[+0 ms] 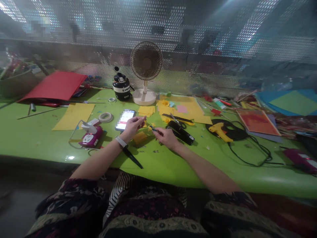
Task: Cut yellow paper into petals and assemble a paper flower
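Above the green table, my left hand (133,127) is closed in a pinch at a small piece of yellow paper (145,124). Close to its right, my right hand (166,137) pinches a thin dark-blue tool (153,128), whose exact kind is too small to make out. The tool's tip is near more yellow paper between the hands; whether they touch cannot be told. Below the fingers lies a yellow paper pad (140,138). A lit phone (125,119) is partly covered by my left hand, and a black pen-like stick (133,158) lies under that wrist.
Right of my hands lie a black case (182,132), scissors (178,119) and a yellow glue gun (221,131) with a trailing cord. A fan (145,97) and a bottle (122,90) stand behind. Leftward are a tape roll (105,117) and a purple power adapter (92,138).
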Demonstrator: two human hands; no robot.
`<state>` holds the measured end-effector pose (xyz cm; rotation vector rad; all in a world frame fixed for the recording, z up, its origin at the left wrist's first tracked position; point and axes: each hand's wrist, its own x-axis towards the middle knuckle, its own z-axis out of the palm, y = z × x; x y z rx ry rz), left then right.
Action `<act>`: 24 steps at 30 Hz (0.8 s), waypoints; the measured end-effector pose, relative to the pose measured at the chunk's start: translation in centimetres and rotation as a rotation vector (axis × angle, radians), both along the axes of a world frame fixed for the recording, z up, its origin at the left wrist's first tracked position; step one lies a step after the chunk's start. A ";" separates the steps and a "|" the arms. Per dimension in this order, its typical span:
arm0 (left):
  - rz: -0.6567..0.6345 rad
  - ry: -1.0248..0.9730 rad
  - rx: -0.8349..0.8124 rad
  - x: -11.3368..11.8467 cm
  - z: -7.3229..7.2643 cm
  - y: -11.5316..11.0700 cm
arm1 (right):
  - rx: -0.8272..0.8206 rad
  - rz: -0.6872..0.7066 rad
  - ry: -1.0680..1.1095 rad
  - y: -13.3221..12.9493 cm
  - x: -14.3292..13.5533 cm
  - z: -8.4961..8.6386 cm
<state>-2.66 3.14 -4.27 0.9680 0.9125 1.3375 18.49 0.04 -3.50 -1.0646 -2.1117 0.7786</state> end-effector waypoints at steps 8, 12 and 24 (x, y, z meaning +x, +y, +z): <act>0.003 0.037 0.017 0.0 -0.4 0.2 | 0.065 -0.077 -0.037 -0.1 0.0 0.1; 0.006 0.052 0.017 -0.1 -0.3 0.2 | 0.075 -0.077 -0.048 0.0 0.0 0.2; 0.112 -0.004 0.039 -0.1 0.6 0.1 | 0.069 -0.089 -0.048 0.0 0.1 0.2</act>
